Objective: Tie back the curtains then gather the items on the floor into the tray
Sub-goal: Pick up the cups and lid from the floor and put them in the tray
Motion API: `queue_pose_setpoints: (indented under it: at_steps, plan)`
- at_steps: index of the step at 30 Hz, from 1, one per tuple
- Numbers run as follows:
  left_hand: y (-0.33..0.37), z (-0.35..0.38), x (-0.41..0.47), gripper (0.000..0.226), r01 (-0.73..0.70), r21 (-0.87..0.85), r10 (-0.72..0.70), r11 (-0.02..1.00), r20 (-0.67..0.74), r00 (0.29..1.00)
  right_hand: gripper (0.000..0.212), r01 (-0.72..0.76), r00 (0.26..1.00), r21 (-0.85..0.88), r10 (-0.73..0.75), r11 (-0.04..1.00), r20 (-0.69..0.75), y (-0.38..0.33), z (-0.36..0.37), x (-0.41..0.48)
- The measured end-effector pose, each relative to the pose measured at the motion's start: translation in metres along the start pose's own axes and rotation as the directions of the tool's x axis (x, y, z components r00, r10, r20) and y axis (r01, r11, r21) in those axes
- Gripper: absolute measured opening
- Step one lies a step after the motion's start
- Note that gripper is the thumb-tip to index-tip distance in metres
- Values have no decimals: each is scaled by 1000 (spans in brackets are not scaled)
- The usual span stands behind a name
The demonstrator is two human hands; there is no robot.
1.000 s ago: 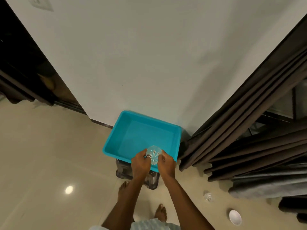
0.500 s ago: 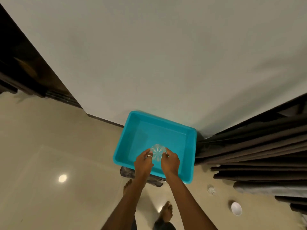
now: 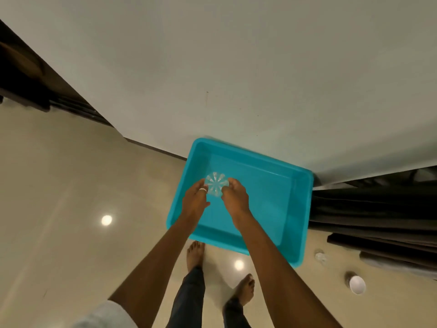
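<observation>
Two grips on one thing: the left grip (image 3: 195, 202) and right grip (image 3: 235, 200) both pinch a clear glass (image 3: 216, 183) between their fingertips, one from each side, fingers curled against it. You see it end on, so a star of ribs shows through. The left one has a pale ring (image 3: 203, 190) on a finger. The glass is over the left half of the teal tray (image 3: 300, 209), inside its walls. Can't tell if it touches the tray bottom or hangs just above it. Both bare forearms reach in over the tray's near edge.

The tray's far edge is right at the foot of the white wall (image 3: 236, 67). What the tray rests on is hidden. A bare left foot (image 3: 195, 254) pokes out at its near edge, and the right foot (image 3: 244, 290) is further back, with dark trousers above both. A grey sleeve (image 3: 106, 313) shows bottom left.

Dark curtains (image 3: 378, 209) hang in folds down to the floor (image 3: 59, 185), just beside the tray's right wall. On the shiny beige floor there's a second glass (image 3: 320, 256) near the tray's near right corner. A white bowl (image 3: 357, 284) sits a bit further out, apart from it. Two lamp glares (image 3: 106, 220) shine on the tiles. Far left is something dark and wooden, too dim to make out.
</observation>
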State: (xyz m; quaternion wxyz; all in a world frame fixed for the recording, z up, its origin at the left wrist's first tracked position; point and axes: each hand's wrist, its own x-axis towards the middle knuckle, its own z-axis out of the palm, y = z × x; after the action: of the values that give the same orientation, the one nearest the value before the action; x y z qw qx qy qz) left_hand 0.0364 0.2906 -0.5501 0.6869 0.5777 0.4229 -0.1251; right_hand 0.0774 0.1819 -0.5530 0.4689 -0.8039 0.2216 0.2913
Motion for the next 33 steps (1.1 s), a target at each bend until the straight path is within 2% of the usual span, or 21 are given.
queue_pose_setpoints:
  at_steps: [8, 15, 22, 28, 29, 32, 33]
  plan:
    - [17, 7, 69, 32, -23, 182, 4, 983, 103, 995, 28, -108, 990, 170, 91, 980, 105, -18, 4, 40]
    - [19, 12, 112, 31, -1, 235, -29, 972, 125, 992, 20, -165, 969, 278, 103, 946, 225, -21, 14, 77]
    - [21, 9, 125, 37, 28, 208, -60, 978, 149, 987, 26, -179, 965, 308, 106, 934, 240, -20, 25, 99]
    - [26, 5, 123, 27, 70, 195, -91, 978, 106, 990, 29, -185, 972, 307, 129, 934, 195, -18, 25, 94]
    - [27, 5, 121, 26, 73, 201, -92, 977, 87, 992, 32, -187, 974, 305, 135, 934, 184, -18, 24, 92]
    - [29, 4, 114, 42, 96, 211, -106, 973, 37, 994, 47, -184, 977, 285, 143, 941, 159, -20, 21, 85]
    - [31, 3, 110, 37, 105, 214, -113, 971, 26, 993, 50, -180, 978, 277, 141, 944, 155, -21, 20, 82]
